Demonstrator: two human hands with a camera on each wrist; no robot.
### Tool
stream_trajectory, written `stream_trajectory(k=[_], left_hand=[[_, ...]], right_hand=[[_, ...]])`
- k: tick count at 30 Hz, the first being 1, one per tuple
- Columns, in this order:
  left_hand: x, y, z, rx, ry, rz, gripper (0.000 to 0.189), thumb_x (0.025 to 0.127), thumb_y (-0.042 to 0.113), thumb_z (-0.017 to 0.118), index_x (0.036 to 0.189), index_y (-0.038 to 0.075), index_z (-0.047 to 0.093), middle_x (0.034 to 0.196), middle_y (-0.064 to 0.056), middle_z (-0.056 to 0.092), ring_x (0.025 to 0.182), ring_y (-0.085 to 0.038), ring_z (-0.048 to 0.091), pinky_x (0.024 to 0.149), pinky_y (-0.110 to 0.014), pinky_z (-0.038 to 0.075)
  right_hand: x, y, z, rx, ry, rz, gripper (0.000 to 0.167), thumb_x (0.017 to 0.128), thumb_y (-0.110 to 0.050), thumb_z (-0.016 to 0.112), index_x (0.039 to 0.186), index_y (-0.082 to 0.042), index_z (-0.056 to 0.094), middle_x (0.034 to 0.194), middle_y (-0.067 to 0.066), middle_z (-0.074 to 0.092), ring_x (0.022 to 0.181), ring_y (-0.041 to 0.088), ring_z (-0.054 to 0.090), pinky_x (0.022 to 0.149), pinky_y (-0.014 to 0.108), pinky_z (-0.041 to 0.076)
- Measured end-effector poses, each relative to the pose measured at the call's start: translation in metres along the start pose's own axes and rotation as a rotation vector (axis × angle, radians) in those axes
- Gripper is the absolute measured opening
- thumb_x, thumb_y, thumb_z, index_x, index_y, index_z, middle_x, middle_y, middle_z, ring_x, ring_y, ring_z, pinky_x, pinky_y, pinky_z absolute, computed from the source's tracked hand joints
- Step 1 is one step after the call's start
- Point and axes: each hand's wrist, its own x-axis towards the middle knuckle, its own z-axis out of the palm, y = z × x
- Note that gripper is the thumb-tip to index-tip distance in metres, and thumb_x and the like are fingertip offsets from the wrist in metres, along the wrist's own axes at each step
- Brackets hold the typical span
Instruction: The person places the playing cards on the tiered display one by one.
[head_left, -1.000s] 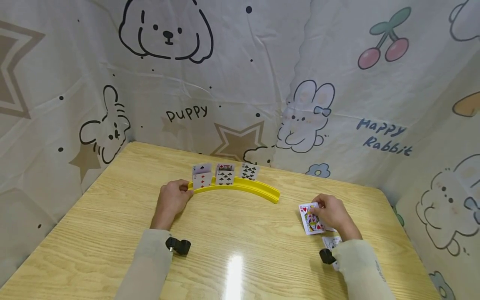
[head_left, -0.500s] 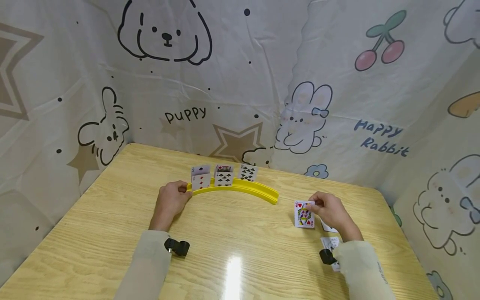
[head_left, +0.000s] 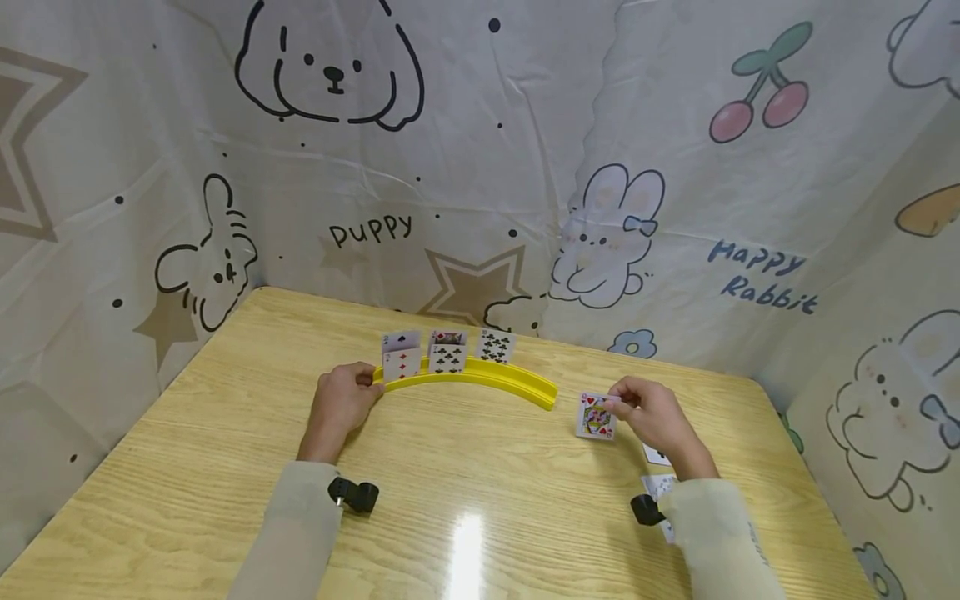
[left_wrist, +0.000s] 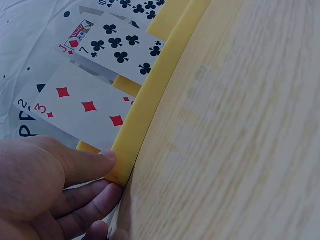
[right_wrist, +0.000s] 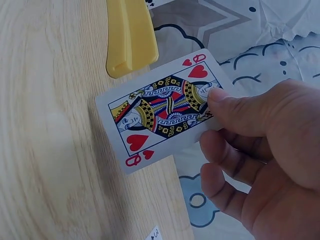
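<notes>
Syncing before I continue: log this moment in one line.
left fingers: grip end of yellow card holder | right fingers: hold queen of hearts outside it | table: loose cards by right sleeve

- the two of spades [head_left: 402,338] sits mostly hidden behind the three of diamonds [head_left: 402,362].
- only the upper part of the jack of diamonds [head_left: 449,337] clears the seven of clubs [head_left: 447,358].
- the left hand [head_left: 345,402] masks one end of the yellow rack [head_left: 517,381].
- the right hand's [head_left: 651,414] thumb covers part of the queen of hearts [head_left: 597,417].
- a black wrist mount [head_left: 647,509] hides much of the lower card [head_left: 657,485], its face too small to read.
- the left sleeve [head_left: 292,517] and right sleeve [head_left: 716,525] leave the head view's bottom edge.
</notes>
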Motion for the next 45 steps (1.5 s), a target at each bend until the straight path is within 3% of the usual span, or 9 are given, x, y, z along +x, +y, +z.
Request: stream_trajectory(k=[26, 45], left_hand=[[0.0, 0.0, 0.0, -0.001, -0.011, -0.021, 0.035, 0.093, 0.013, 0.071, 0.124, -0.002, 0.067, 0.106, -0.014, 0.071, 0.096, -0.026, 0.064, 0.083, -0.043, 0.051], [0.001, 0.001, 0.0, 0.006, 0.004, -0.021, 0.035, 0.093, 0.014, 0.072, 0.124, -0.001, 0.068, 0.107, -0.014, 0.071, 0.098, -0.028, 0.065, 0.084, -0.044, 0.051]], right_hand=[[0.02, -0.03, 0.028, 0.095, 0.062, -0.04, 0.006, 0.094, -0.011, 0.071, 0.091, -0.006, 0.07, 0.085, 0.004, 0.067, 0.076, 0.022, 0.055, 0.061, 0.034, 0.043], [0.034, -0.045, 0.046, 0.128, 0.11, -0.075, 0.008, 0.094, -0.013, 0.072, 0.09, -0.006, 0.071, 0.087, 0.004, 0.069, 0.082, 0.023, 0.062, 0.069, 0.037, 0.047]])
